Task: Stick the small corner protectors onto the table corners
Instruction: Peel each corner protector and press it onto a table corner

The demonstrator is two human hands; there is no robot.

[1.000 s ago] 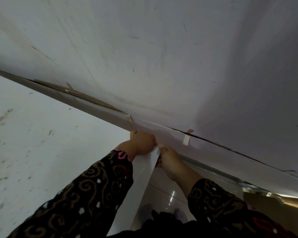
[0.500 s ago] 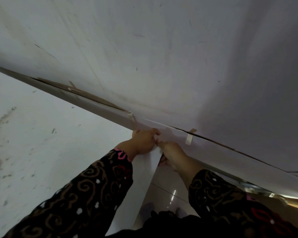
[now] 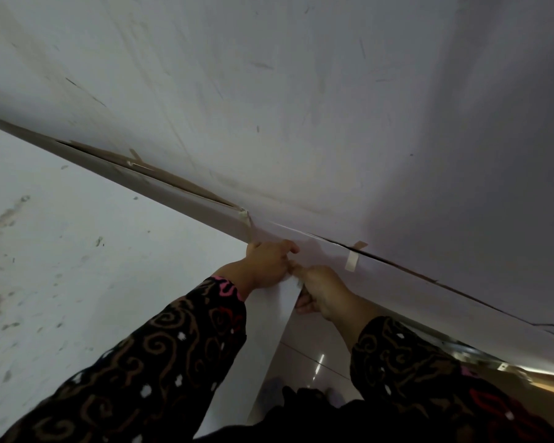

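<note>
Left hand [image 3: 266,263] meets right hand [image 3: 323,289] on the table corner [image 3: 311,247], tape strip [image 3: 351,261] rightward.

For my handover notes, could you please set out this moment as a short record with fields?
Setting: white table top against a scuffed grey panel
Left hand: fingers curled over the table corner
Right hand: pinches the same corner from its other side, touching the left hand
Corner protector: hidden under the fingers, cannot be confirmed
Tape strip: pale, across a seam just right of the hands
Below: glossy floor tiles
</note>
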